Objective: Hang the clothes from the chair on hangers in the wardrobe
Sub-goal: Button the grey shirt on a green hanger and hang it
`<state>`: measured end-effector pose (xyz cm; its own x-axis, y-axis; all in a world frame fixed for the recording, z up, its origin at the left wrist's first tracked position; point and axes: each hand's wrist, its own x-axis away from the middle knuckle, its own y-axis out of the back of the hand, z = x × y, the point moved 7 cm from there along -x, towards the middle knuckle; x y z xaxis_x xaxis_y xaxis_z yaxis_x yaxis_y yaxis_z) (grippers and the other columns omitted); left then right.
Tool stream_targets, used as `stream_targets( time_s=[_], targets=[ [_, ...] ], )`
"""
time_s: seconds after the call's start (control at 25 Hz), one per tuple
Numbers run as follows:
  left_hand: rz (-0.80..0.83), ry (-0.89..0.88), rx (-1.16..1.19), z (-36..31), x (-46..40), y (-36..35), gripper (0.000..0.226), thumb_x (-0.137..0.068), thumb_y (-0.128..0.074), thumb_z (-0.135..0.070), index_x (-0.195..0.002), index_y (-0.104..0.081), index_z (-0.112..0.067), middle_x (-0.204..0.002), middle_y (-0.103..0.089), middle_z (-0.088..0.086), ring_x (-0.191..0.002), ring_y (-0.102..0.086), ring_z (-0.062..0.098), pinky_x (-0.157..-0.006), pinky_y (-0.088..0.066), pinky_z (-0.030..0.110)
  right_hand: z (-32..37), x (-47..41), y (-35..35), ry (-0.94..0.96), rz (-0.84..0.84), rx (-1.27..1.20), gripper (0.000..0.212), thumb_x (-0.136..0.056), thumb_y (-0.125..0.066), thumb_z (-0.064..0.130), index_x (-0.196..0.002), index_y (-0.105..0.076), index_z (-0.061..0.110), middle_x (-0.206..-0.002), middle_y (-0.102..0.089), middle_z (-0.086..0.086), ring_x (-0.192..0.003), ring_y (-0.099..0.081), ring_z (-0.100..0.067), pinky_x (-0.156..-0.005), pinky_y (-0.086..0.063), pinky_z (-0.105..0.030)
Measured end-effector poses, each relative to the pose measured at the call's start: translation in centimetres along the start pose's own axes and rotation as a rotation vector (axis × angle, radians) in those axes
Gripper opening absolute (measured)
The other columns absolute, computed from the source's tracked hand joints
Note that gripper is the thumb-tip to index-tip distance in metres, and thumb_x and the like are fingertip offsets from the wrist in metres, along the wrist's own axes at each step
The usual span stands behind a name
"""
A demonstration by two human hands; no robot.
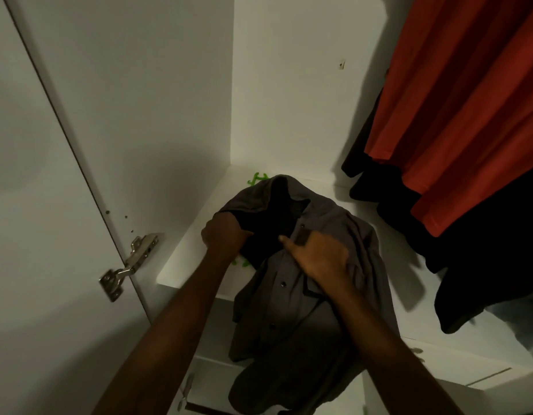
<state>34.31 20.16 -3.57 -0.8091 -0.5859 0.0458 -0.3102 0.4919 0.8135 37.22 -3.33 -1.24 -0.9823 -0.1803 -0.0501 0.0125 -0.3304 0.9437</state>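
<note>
A grey button-up shirt (289,310) lies over the front edge of the white wardrobe shelf (184,265), its lower part hanging down past the edge. A green hanger (256,178) pokes out behind the collar, and another green bit shows under the shirt's left side; the rest is hidden by the cloth. My left hand (223,235) grips the shirt's left front near the open collar with curled fingers. My right hand (316,256) grips the right front by the button placket, with one finger stretched out toward the buttons.
An open white wardrobe door (49,175) with a metal hinge (127,265) stands at the left. A red garment (457,115) and black clothes (474,280) hang at the right. Drawer fronts (211,381) sit below the shelf.
</note>
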Motion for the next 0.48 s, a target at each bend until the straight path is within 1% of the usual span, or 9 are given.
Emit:
stream_targets(
  time_s=[0.04, 0.08, 0.12, 0.2, 0.28, 0.36, 0.4, 0.48],
  targets=[
    [-0.011, 0.043, 0.047, 0.3, -0.3, -0.1, 0.082, -0.078, -0.084, -0.044, -0.134, -0.045, 0.000, -0.123, -0.065, 0.015, -0.110, -0.065, 0.032, -0.088, -0.052, 0.037, 0.6, 0.8, -1.1, 0.036, 0.045, 0.006, 0.067, -0.084, -0.048, 0.084, -0.096, -0.067, 0.021, -0.092, -0.062, 0.002, -0.096, -0.066, -0.023, -0.078, -0.045, -0.031],
    [-0.022, 0.069, 0.093, 0.5, -0.5, -0.1, 0.082, -0.080, -0.083, -0.035, -0.136, -0.038, 0.003, -0.122, -0.064, 0.018, -0.109, -0.065, 0.034, -0.086, -0.052, 0.038, 0.7, 1.0, -2.0, 0.061, 0.061, 0.010, 0.062, -0.086, -0.053, 0.078, -0.099, -0.067, 0.019, -0.093, -0.061, 0.003, -0.096, -0.065, -0.022, -0.077, -0.043, -0.030],
    [-0.027, 0.076, 0.133, 0.4, -0.7, 0.1, 0.076, -0.083, -0.080, -0.025, -0.135, -0.035, 0.005, -0.121, -0.064, 0.020, -0.108, -0.066, 0.035, -0.082, -0.051, 0.037, 0.6, 1.0, -2.1, 0.070, 0.051, 0.007, 0.054, -0.089, -0.057, 0.070, -0.098, -0.066, 0.017, -0.091, -0.059, 0.003, -0.095, -0.064, -0.022, -0.075, -0.041, -0.028],
    [-0.036, 0.052, 0.175, -0.4, -1.3, 0.7, 0.061, -0.085, -0.073, -0.013, -0.131, -0.037, 0.007, -0.118, -0.064, 0.022, -0.104, -0.066, 0.036, -0.075, -0.049, 0.035, -0.3, 0.3, -1.5, 0.024, -0.004, -0.020, 0.042, -0.093, -0.059, 0.056, -0.094, -0.065, 0.014, -0.083, -0.055, 0.004, -0.089, -0.062, -0.022, -0.072, -0.037, -0.027],
    [-0.071, -0.006, 0.152, -1.5, -1.7, 1.7, 0.052, -0.085, -0.069, -0.010, -0.125, -0.043, 0.007, -0.115, -0.063, 0.021, -0.102, -0.066, 0.037, -0.071, -0.047, 0.035, -1.6, 0.0, -0.9, -0.055, -0.064, -0.100, 0.036, -0.095, -0.056, 0.047, -0.088, -0.065, 0.013, -0.080, -0.058, 0.002, -0.083, -0.060, -0.024, -0.071, -0.039, -0.029],
    [-0.097, -0.081, 0.104, -2.9, -2.3, 2.8, 0.047, -0.084, -0.068, -0.014, -0.122, -0.047, 0.005, -0.114, -0.063, 0.021, -0.102, -0.065, 0.038, -0.069, -0.045, 0.035, -3.4, 0.2, -0.9, -0.114, -0.108, -0.258, 0.035, -0.093, -0.055, 0.042, -0.077, -0.063, 0.011, -0.075, -0.062, -0.001, -0.076, -0.060, -0.026, -0.069, -0.042, -0.031],
    [-0.118, -0.119, 0.078, -3.9, -2.5, 3.4, 0.048, -0.084, -0.068, -0.016, -0.123, -0.047, 0.003, -0.115, -0.064, 0.020, -0.102, -0.065, 0.037, -0.070, -0.044, 0.035, -4.3, 0.6, -0.7, -0.113, -0.134, -0.339, 0.037, -0.089, -0.054, 0.042, -0.071, -0.060, 0.010, -0.070, -0.061, -0.002, -0.071, -0.060, -0.026, -0.066, -0.042, -0.032],
    [-0.210, -0.188, 0.060, -5.7, -2.9, 4.9, 0.050, -0.085, -0.069, -0.017, -0.127, -0.047, -0.001, -0.115, -0.065, 0.019, -0.101, -0.066, 0.037, -0.073, -0.047, 0.038, -6.1, 1.1, 0.0, -0.084, -0.205, -0.494, 0.040, -0.080, -0.051, 0.042, -0.061, -0.053, 0.007, -0.060, -0.056, -0.004, -0.061, -0.056, -0.025, -0.060, -0.042, -0.036]
  ],
)
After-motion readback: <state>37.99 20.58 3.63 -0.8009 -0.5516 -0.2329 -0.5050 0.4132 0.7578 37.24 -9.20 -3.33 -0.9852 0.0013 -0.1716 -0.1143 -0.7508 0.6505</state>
